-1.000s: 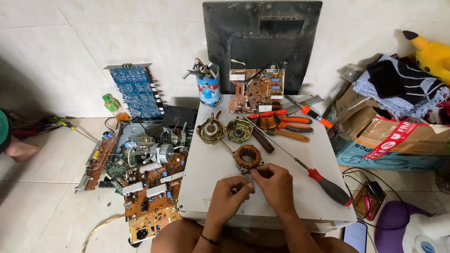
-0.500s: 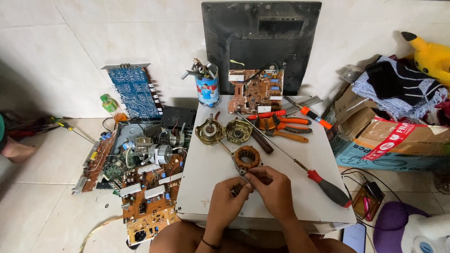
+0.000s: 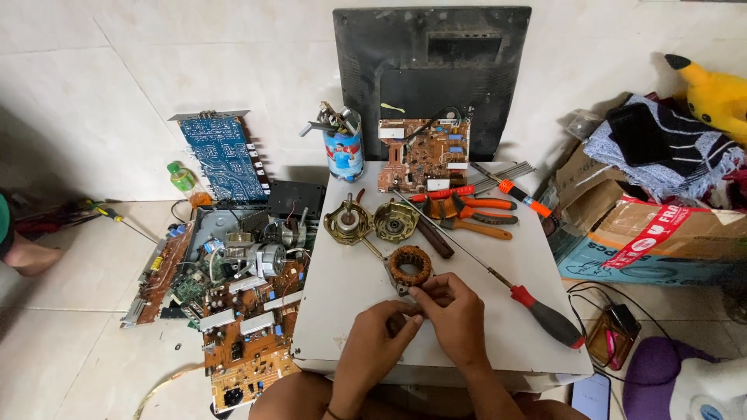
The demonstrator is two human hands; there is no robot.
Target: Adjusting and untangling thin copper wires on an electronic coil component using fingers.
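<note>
Both hands meet at the front of a low white table (image 3: 350, 295). My left hand (image 3: 379, 341) and my right hand (image 3: 454, 313) pinch a small dark part between their fingers; the part is mostly hidden. Just beyond the fingertips lies a motor stator (image 3: 409, 267) with copper windings. Two brass-coloured motor end caps (image 3: 370, 220) lie farther back. A long screwdriver with a red and black handle (image 3: 545, 315) lies to the right of my right hand.
Orange-handled pliers (image 3: 467, 211), a brown circuit board (image 3: 424, 154), a tin of tools (image 3: 343, 148) and a black monitor back (image 3: 433, 70) stand at the rear. Circuit boards and motor parts (image 3: 233, 295) cover the floor at left. Cardboard boxes (image 3: 654, 233) sit at right.
My hands have drawn slightly closer together over the small part, just in front of the stator. Nothing else has moved.
</note>
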